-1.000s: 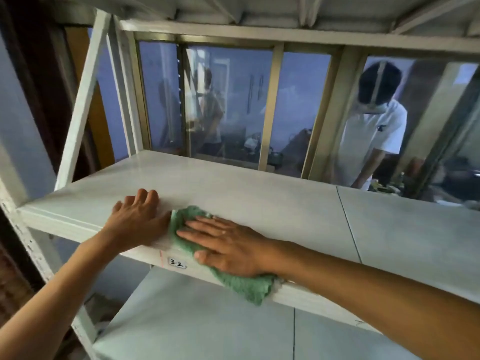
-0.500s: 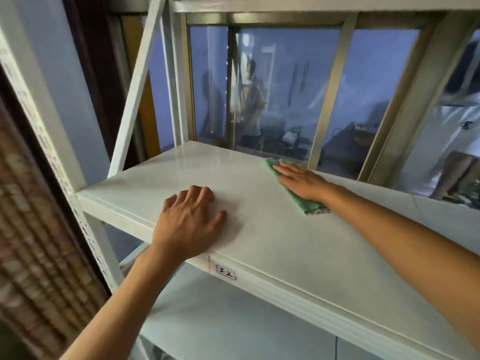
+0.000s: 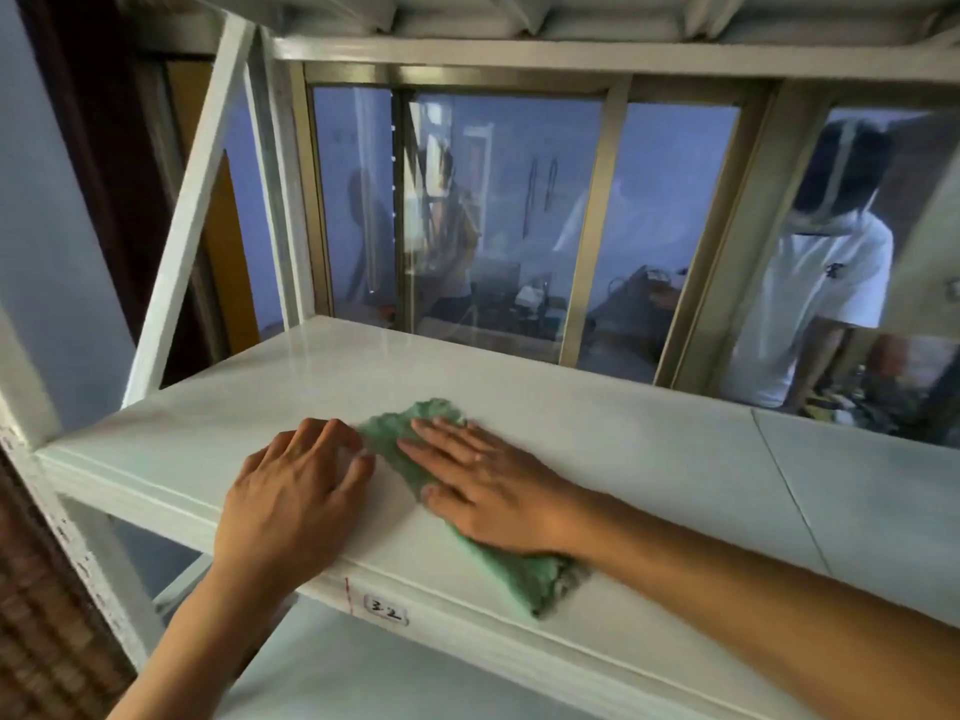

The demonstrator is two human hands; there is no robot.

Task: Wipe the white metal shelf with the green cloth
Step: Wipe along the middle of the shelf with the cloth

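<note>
The white metal shelf (image 3: 649,459) spans the view at chest height. A green cloth (image 3: 524,574) lies flat on its front half, reaching from mid-depth to the front lip. My right hand (image 3: 483,485) presses palm-down on the cloth with fingers stretched out, covering its middle. My left hand (image 3: 296,491) rests flat on the bare shelf just left of the cloth, fingertips touching the cloth's left edge, holding nothing.
A small label reading 3.2 (image 3: 385,610) sticks to the shelf's front lip. A lower shelf (image 3: 363,672) lies beneath, and another above. White uprights (image 3: 176,241) stand at left. Behind is a window (image 3: 498,220), with a person in a white shirt (image 3: 815,283) beyond.
My right hand has pulled the cloth from the back of the shelf toward the front edge, ending beside my left hand, which has stayed in place.
</note>
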